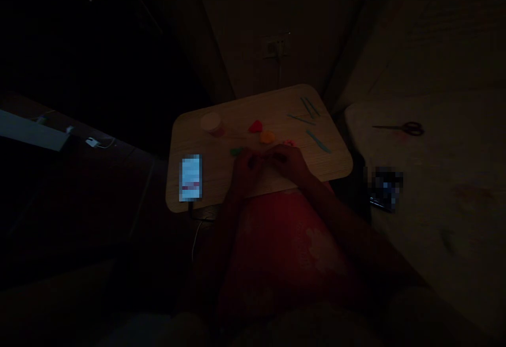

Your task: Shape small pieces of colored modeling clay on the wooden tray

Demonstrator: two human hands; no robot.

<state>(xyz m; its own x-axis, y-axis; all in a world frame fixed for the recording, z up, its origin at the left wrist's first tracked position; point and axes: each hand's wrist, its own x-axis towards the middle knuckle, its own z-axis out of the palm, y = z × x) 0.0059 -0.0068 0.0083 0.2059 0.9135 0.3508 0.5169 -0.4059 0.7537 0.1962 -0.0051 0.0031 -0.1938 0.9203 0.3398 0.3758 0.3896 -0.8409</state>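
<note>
A: What is located at the left of the table (215, 170)?
B: A lit phone (190, 178) is placed near the left edge. A pale-topped tub (212, 124) is stood beyond it, toward the far edge.
A: How are the hands positioned?
B: The left hand (244, 169) is curled, with a green piece (236, 151) just beside its knuckles. The fingers of both hands are brought narrowly together; whether anything is gripped cannot be told in the dim light.
A: What is set in the way ahead?
B: A red piece (256, 126), then an orange piece (267, 137). Pink bits (289, 142) are partly hidden by the right hand (290, 160), which is also curled.
A: And farther right?
B: Thin sticks (307, 107) and a flat blue-green tool (318, 141) are laid out. Scissors (399, 128) are rested on a separate pale surface (446, 157).
</note>
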